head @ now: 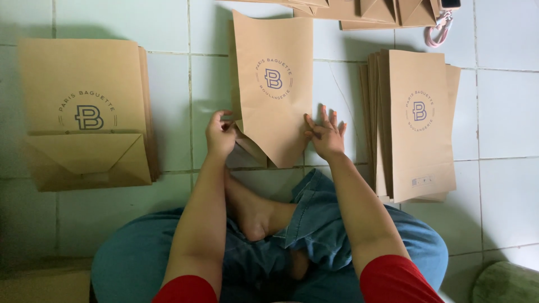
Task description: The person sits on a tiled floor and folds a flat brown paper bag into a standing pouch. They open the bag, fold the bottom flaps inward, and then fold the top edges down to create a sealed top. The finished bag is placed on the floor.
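Currently the left hand (220,134) pinches the paper bag (273,90) at its folded near corner while the right hand (325,136) presses flat with spread fingers; uneven pressure could skew the crease.

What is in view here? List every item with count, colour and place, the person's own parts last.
paper bag being folded: one, brown, centre floor, between both hands
finished bag stack: one pile, brown, left
flat bag stack: one pile, brown, right
more bags: several, brown, top edge
cord: one, pink, top right
tiled floor: pale green
left hand: pinching the bag's lower left edge
right hand: fingers spread, pressing its lower right edge
legs: crossed, blue denim, barefoot
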